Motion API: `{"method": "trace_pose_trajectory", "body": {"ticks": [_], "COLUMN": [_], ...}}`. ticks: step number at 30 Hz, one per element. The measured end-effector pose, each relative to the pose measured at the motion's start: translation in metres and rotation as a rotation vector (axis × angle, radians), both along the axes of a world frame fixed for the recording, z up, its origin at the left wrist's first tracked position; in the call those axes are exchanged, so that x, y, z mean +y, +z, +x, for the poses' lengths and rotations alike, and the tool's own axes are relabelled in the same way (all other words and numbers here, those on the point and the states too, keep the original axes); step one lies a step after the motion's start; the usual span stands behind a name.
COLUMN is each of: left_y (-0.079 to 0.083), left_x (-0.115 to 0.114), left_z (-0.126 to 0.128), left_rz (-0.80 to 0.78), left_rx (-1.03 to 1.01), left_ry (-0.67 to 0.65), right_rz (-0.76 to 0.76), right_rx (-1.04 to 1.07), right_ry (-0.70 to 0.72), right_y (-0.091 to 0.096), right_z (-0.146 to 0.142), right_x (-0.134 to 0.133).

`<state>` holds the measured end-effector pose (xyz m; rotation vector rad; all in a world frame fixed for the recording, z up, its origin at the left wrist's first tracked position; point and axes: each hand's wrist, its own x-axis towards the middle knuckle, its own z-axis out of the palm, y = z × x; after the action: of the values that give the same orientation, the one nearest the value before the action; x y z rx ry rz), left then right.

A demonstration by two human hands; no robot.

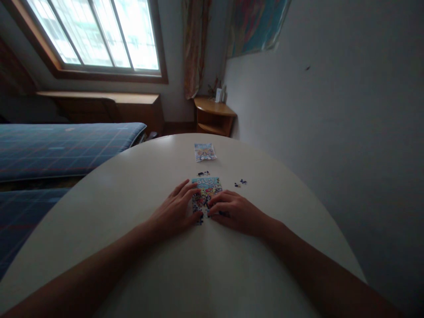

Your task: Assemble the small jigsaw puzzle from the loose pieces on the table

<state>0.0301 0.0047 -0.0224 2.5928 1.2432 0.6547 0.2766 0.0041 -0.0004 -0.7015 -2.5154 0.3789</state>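
A small, colourful jigsaw puzzle [208, 184], mostly joined, lies flat on the round white table [205, 269], with a gap at its lower edge. My left hand [175, 206] rests along its left side, fingers stretched out and the thumb on the lower left corner. Over the lower right part, my right hand [233, 211] has its fingers bent and closed on a puzzle piece [206, 213] at the gap. The fingers partly cover that piece and the puzzle's right side.
Loose puzzle pieces lie beyond the puzzle [203, 173] and to its right [243, 181]. Further back is a printed picture sheet or packet [204, 152]. A bare mattress [66, 150] stands left of the table, a wall [331, 132] on the right, a corner shelf [215, 108] behind.
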Motion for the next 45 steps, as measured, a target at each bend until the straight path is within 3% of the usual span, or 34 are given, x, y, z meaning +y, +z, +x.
{"method": "trace_pose_trajectory", "body": {"ticks": [8,16,23,41,45], "left_y": [0.002,0.006,0.009,0.009,0.007], "left_x": [-0.001,0.006,0.008,0.012,0.013], "left_z": [0.003,-0.001,-0.002,-0.002,-0.003], "left_rz": [-0.009,0.067,-0.026,-0.057,-0.061], "left_rx": [-0.009,-0.102,-0.035,-0.058,-0.071], "left_ry": [0.019,0.377,0.410,0.381,0.372], "right_rz": [-0.010,-0.025,-0.044,-0.060,-0.028], "right_rx": [-0.005,-0.006,0.006,0.023,0.092], "right_ry": [-0.001,-0.004,-0.001,-0.016,-0.192], "right_y": [-0.002,-0.002,-0.002,0.001,0.001], "right_z": [0.001,0.001,0.002,-0.001,0.002], "right_x": [0.001,0.001,0.001,-0.002,0.004]}}
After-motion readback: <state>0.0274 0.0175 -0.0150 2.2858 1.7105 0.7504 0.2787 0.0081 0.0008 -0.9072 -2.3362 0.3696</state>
